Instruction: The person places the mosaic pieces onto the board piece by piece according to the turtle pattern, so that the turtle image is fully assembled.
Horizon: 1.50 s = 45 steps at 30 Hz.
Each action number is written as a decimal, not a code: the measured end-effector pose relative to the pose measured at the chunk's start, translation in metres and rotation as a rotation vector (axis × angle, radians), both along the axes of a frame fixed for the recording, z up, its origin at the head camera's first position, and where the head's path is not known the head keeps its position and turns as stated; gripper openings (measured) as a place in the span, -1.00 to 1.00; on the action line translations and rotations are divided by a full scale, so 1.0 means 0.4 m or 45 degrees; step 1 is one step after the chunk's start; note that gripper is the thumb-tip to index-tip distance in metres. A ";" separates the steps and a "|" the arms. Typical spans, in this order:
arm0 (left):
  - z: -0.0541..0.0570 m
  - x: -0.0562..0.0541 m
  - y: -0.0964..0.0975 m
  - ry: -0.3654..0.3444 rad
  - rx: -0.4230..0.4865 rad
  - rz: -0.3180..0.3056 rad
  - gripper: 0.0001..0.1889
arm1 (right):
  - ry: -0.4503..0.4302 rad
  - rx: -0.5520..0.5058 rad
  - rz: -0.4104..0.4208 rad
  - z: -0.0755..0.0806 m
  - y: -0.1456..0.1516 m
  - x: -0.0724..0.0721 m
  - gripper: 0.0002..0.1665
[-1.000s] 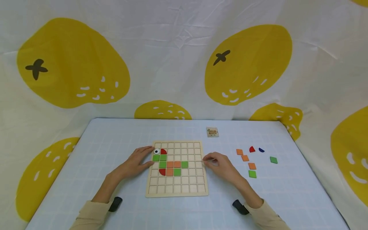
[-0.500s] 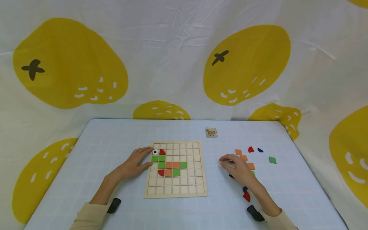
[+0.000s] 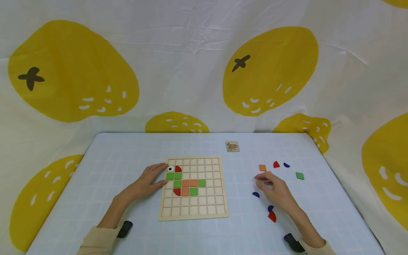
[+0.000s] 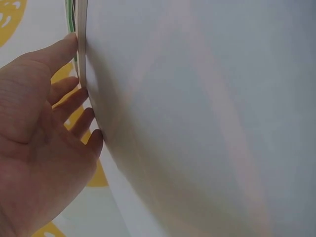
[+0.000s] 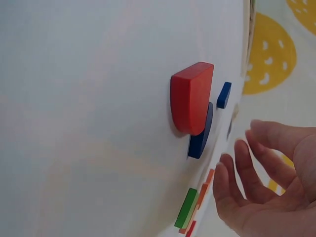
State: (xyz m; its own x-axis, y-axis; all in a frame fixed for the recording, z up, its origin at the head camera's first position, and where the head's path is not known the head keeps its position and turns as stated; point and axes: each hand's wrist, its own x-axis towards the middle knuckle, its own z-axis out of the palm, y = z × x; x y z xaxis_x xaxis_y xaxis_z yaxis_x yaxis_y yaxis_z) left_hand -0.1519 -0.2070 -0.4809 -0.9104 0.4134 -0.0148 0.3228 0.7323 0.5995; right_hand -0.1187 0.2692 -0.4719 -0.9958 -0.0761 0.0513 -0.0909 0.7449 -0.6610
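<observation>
A square wooden grid board [image 3: 211, 202] lies on the table, bearing green, orange and red pieces and a round eye piece [image 3: 170, 169]. My left hand [image 3: 145, 184] rests at its left edge, fingertips and thumb against the rim, as the left wrist view also shows. Over the loose pieces to the board's right is my right hand [image 3: 276, 191]. Its fingers are loosely bent with nothing between them in the right wrist view. An orange square [image 3: 262, 167] shows beyond the fingertips. A blue half-round piece [image 3: 256, 194] lies just below them. The hand hides other tiles.
Nearer the wrist, a red quarter-round piece [image 3: 272, 216] touches a blue piece [image 3: 270, 208]. Farther back lie another red piece [image 3: 276, 164], a blue half-round [image 3: 287, 165] and a green diamond [image 3: 300, 175]. A small picture card [image 3: 232, 146] lies behind the board.
My right hand has moved from the board's right edge rightward to the loose pieces, uncovering the blue and red pieces near its wrist. My left hand stays at the board.
</observation>
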 end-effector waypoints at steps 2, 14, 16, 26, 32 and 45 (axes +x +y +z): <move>0.000 0.002 -0.001 -0.007 0.001 0.006 -0.33 | 0.010 -0.002 0.000 0.000 0.008 0.004 -0.72; -0.016 0.006 -0.011 -0.019 -0.009 0.023 -0.31 | 0.008 0.036 -0.085 -0.010 0.072 0.019 -0.57; -0.016 0.006 -0.009 -0.025 -0.010 0.025 -0.31 | -0.006 0.043 -0.099 -0.012 0.081 0.019 -0.58; -0.006 0.006 -0.003 -0.025 0.004 0.032 -0.31 | -0.032 0.053 -0.100 -0.006 0.108 0.011 -0.64; -0.013 -0.001 -0.005 -0.014 0.010 0.014 -0.31 | -0.017 0.101 -0.098 -0.013 0.116 0.007 -0.64; -0.018 -0.007 -0.008 0.003 0.026 -0.007 -0.32 | -0.022 0.062 -0.071 0.000 0.107 -0.011 -0.61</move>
